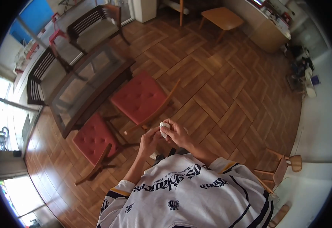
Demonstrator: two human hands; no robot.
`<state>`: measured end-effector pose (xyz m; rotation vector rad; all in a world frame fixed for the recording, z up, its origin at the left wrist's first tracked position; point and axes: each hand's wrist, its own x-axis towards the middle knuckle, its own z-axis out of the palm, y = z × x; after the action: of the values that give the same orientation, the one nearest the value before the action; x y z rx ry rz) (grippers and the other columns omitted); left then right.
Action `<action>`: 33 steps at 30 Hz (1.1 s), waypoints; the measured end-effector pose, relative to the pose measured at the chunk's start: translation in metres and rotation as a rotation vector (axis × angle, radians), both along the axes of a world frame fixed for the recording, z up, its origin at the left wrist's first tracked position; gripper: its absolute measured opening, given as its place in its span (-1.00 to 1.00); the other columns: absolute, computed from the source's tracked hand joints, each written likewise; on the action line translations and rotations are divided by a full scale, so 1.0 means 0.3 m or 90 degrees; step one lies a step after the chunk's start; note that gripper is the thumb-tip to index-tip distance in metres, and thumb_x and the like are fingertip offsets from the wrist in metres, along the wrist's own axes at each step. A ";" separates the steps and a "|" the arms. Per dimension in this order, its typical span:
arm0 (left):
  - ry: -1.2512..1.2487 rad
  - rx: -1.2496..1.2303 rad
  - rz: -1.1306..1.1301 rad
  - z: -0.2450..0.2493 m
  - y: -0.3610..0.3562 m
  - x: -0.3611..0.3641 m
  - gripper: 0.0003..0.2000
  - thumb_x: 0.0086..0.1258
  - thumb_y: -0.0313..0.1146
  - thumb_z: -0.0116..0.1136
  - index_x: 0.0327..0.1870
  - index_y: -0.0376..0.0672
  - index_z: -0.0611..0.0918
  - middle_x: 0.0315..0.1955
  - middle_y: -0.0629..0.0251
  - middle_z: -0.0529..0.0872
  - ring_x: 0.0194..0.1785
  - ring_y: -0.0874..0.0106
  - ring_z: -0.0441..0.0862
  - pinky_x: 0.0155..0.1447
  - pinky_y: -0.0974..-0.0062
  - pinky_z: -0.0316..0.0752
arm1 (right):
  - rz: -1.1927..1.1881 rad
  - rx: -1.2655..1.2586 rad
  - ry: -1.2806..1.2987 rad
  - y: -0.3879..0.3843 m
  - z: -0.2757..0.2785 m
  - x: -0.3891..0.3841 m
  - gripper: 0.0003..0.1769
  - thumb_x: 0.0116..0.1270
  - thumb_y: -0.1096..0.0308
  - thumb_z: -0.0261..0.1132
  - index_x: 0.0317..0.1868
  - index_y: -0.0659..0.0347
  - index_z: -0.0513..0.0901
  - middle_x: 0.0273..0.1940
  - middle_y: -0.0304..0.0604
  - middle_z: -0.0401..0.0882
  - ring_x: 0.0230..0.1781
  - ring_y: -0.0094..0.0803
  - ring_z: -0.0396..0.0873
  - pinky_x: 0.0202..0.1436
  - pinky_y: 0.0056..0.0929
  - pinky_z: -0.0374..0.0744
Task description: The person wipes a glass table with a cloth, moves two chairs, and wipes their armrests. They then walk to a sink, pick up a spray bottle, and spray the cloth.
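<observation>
The floor (219, 99) (wood-patterned, rather glossy) carries two red chairs (140, 97) and a dark table (94, 99).

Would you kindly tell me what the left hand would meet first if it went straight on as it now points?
Most likely the small white item held in the right hand, just beyond the left hand, though depth there is hard to judge.

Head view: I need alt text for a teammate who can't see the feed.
A person's right hand grips a small white item, with the left hand close beside it, above a wood-patterned floor. Ahead and to the left, two red-cushioned chairs stand near a long dark table.
</observation>
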<state>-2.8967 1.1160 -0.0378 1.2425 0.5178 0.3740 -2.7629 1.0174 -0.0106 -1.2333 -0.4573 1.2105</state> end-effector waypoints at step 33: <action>0.067 0.502 -0.216 0.255 -0.024 1.839 -0.65 -0.02 -0.29 0.53 -0.42 -0.21 0.53 -0.65 0.34 0.47 -0.59 0.44 0.44 -0.47 0.47 0.38 | 0.094 0.016 -0.286 -0.210 0.051 1.774 -0.59 0.51 0.05 0.06 -0.16 0.26 0.60 -0.50 -0.19 0.59 -0.54 -0.42 0.53 -0.48 -0.41 0.45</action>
<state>-2.3449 1.1087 0.0388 2.0852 0.2327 0.2244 -2.2306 0.9544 0.0046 -1.4727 -0.9033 1.0411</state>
